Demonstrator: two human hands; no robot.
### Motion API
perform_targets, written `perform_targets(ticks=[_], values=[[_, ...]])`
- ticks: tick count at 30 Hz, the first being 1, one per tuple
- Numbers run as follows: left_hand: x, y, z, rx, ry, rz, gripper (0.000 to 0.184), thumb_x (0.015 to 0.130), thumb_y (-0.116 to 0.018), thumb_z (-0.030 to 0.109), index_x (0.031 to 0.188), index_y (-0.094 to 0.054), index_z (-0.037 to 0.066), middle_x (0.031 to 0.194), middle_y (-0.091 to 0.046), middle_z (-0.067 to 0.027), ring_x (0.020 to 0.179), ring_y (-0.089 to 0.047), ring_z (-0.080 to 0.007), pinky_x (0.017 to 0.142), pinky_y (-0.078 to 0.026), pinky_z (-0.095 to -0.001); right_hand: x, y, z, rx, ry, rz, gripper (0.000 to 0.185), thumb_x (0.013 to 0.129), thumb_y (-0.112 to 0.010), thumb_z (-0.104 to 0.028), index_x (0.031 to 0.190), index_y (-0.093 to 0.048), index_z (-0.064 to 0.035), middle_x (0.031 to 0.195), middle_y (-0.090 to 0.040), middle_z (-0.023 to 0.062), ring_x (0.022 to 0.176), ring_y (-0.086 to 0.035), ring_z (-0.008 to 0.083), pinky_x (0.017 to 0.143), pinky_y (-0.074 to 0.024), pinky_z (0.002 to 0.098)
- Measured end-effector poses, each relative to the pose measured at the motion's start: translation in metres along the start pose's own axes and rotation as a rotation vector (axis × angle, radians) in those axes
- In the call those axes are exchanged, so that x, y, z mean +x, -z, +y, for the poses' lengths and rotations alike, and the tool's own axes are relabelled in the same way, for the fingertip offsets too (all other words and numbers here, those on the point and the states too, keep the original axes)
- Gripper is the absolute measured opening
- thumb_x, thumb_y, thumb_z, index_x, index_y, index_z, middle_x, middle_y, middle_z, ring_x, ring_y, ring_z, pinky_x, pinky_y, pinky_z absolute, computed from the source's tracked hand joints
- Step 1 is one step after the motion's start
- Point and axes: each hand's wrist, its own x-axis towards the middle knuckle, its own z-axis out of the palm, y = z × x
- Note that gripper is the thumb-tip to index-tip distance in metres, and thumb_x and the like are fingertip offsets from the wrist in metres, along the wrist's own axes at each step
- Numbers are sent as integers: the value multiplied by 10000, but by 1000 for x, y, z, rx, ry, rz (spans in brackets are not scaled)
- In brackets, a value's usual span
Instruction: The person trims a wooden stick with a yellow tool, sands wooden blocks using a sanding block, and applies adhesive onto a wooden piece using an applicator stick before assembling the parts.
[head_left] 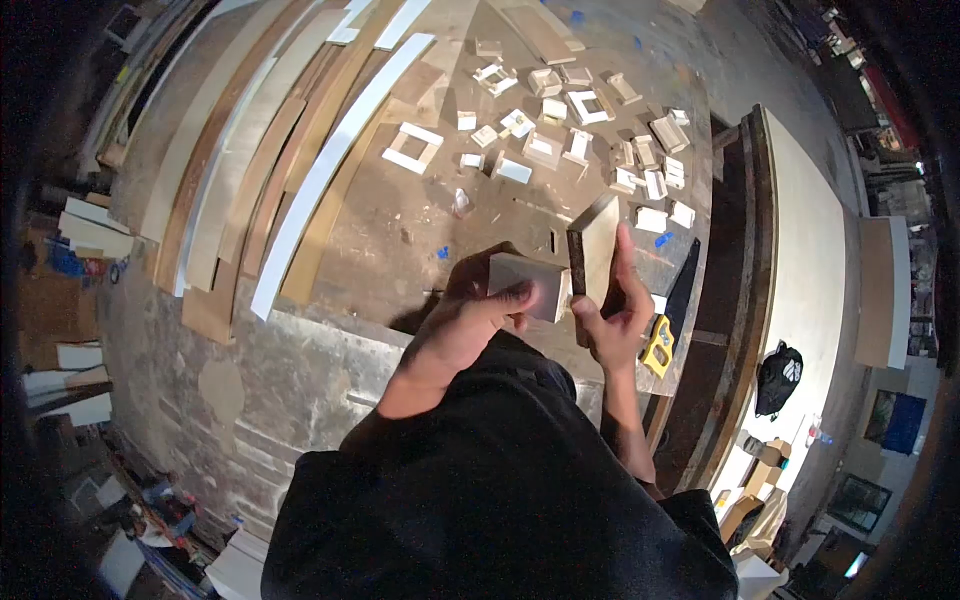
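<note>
The left hand [478, 318] grips a small wooden block [528, 284], its thumb laid across the near face, while the right hand [618, 315] grasps a flat wooden piece [600, 240] with a dark edge, thumb low against it and index finger pointing up along its side. The 2 pieces are held close together above the near part of the worktable [400, 225]; whether they touch, I cannot tell. Just beyond the right hand lies a saw with a yellow handle [657, 346] and a dark blade [686, 285]. Farther up the worktable, small wooden parts [542, 150] are scattered, with a square frame [412, 148] lying flat to their left. Long wooden strips [262, 165], some of them white, lie roughly side by side on the left. Blue scraps [443, 253] dot the surface. To the right, a black bag [780, 380] rests on a large pale board [805, 240].
</note>
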Motion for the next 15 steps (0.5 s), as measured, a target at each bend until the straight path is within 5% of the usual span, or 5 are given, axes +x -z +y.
perform_targets(ticks=[2,4,8,14,15], values=[[4,-3,-1,-122,-19,77,169,858,-739,135,912,-590,75,816,-623,-5,713,-566,-94,615,-454,-260,1,4,-14,78,-86,5,996,742,-810,-429,1432,-352,125,1437,-456,289,1232,-540,281,1052,-390,383],[1,-6,-2,-137,-8,82,169,870,-726,134,939,-583,76,817,-620,-4,712,-561,-96,638,-459,-261,-13,21,13,-66,277,-197,1054,675,-835,-485,1405,-393,132,1427,-438,327,1272,-521,333,1073,-374,402],[5,-2,-8,-71,-15,103,205,891,-713,144,1018,-566,80,854,-617,0,744,-562,-93,677,-466,-259,1,17,10,-240,-84,-103,937,703,-838,-269,1427,-380,110,1265,-623,216,1142,-595,199,985,-446,326],[8,-4,-13,-271,-94,134,250,893,-702,89,1077,-536,67,992,-608,-4,916,-576,-105,824,-476,-264,-24,22,-8,44,56,-255,1030,665,-838,-397,1425,-372,117,1441,-477,237,1258,-537,289,1095,-348,373],[10,-2,-14,-269,-89,125,250,893,-702,89,1077,-536,67,992,-608,-4,916,-576,-105,824,-476,-264,-25,12,-17,90,-94,-202,997,671,-844,-430,1382,-428,132,1450,-459,253,1296,-507,309,1116,-319,397]])
